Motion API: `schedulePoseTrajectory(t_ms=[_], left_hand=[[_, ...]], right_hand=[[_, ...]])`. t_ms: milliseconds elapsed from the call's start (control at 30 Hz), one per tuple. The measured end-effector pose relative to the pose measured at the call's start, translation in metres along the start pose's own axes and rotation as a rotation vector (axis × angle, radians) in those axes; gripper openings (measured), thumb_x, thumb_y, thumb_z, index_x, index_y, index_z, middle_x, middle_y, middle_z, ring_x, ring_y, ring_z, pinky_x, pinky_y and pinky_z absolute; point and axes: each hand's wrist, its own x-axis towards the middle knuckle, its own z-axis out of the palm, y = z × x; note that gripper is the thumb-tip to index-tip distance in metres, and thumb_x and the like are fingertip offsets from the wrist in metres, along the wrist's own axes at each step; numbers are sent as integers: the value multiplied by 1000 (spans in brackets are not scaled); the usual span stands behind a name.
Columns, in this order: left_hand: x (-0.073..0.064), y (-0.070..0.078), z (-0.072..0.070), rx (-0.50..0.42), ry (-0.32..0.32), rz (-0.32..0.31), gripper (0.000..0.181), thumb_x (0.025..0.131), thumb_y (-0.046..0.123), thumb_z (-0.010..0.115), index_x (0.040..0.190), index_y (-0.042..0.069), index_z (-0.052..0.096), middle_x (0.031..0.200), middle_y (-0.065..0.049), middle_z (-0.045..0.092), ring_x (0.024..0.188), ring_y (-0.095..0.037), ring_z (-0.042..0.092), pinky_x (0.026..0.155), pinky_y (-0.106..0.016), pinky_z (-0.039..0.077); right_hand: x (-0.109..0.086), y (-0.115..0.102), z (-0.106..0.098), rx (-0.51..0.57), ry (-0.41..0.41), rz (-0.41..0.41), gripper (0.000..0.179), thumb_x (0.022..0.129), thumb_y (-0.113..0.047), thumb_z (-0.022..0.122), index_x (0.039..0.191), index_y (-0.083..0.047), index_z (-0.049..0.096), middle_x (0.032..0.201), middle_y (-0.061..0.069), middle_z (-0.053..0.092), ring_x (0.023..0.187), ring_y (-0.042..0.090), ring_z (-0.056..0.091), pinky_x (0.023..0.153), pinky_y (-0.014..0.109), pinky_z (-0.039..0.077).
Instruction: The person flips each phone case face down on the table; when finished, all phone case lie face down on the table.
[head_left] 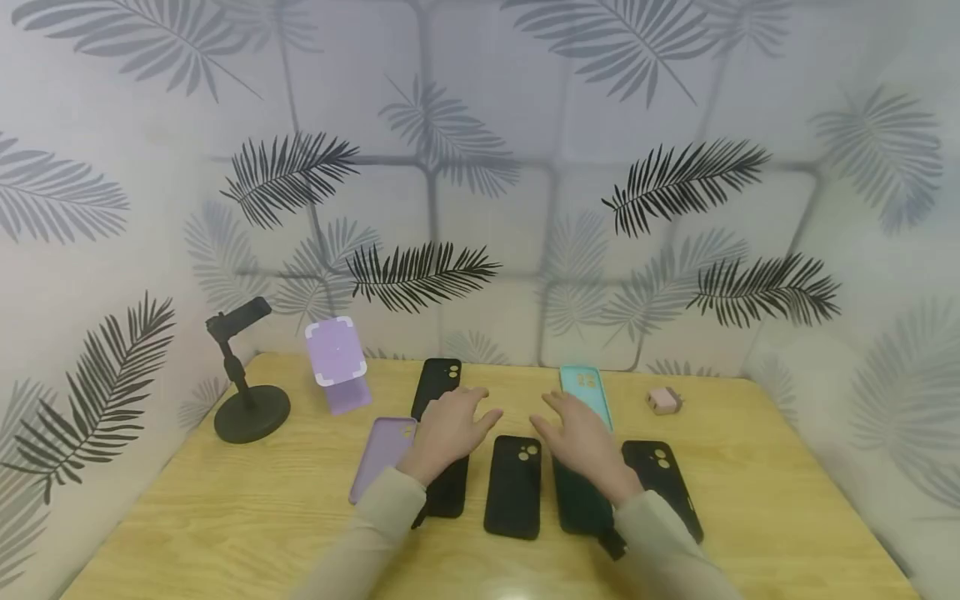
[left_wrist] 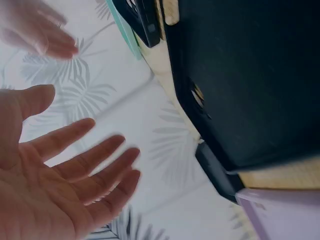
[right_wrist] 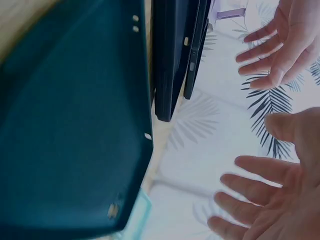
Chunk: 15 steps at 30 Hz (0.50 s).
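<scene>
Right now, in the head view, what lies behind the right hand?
Around the right hand show the far end of a turquoise case and the near end of a dark green case. The hand covers part of the turquoise case and the dark green case's far end.

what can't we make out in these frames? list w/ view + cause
Light blue case: lower-left part, head view; right hand covers it.
Back-left black case: lower end, head view; left hand covers it.
Dark green case: full outline, right wrist view; left edge cuts it.
Purple case: most of it, left wrist view; right and bottom edges cut it.
Pink charger: any markings, head view; too small.
</scene>
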Motion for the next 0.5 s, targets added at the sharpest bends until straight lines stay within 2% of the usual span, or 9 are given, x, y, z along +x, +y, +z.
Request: schedulePoseTrajectory(t_ms=[133, 233, 300, 367, 500], left_hand=[[3, -14, -8, -235, -9, -50, 40, 98, 43, 57, 122, 12, 67, 114, -9, 71, 97, -26, 69, 80, -46, 57], [6, -25, -13, -389, -21, -57, 28, 98, 35, 60, 114, 13, 70, 105, -6, 72, 89, -22, 68, 75, -39, 57], [6, -33, -16, -484, -50, -37, 23, 98, 29, 60, 111, 13, 70, 102, -8, 72, 86, -23, 69, 71, -36, 56], [6, -43, -19, -576, -108, -26, 23, 99, 28, 59, 112, 12, 69, 101, -9, 72, 83, -21, 69, 67, -33, 55], [1, -66, -26, -685, -227, -46, 30, 100, 31, 57, 120, 9, 65, 107, -16, 70, 88, -24, 69, 66, -36, 55]], right_hand=[[5, 1, 2, 214, 24, 42, 45, 98, -36, 59, 131, -7, 61, 130, 13, 64, 120, 33, 60, 100, 51, 49], [8, -1, 3, 357, -11, 56, 35, 97, -31, 62, 123, -8, 67, 118, 10, 70, 108, 28, 66, 91, 45, 54], [8, -4, 6, 474, -72, 66, 32, 97, -27, 63, 121, -6, 68, 114, 11, 71, 100, 26, 68, 85, 43, 57], [6, -11, 6, 588, -150, 60, 31, 97, -20, 63, 120, -1, 67, 110, 17, 71, 95, 29, 69, 78, 43, 59], [5, -20, 18, 680, -287, 33, 32, 96, -15, 64, 121, 5, 64, 104, 23, 71, 83, 29, 69, 65, 37, 58]])
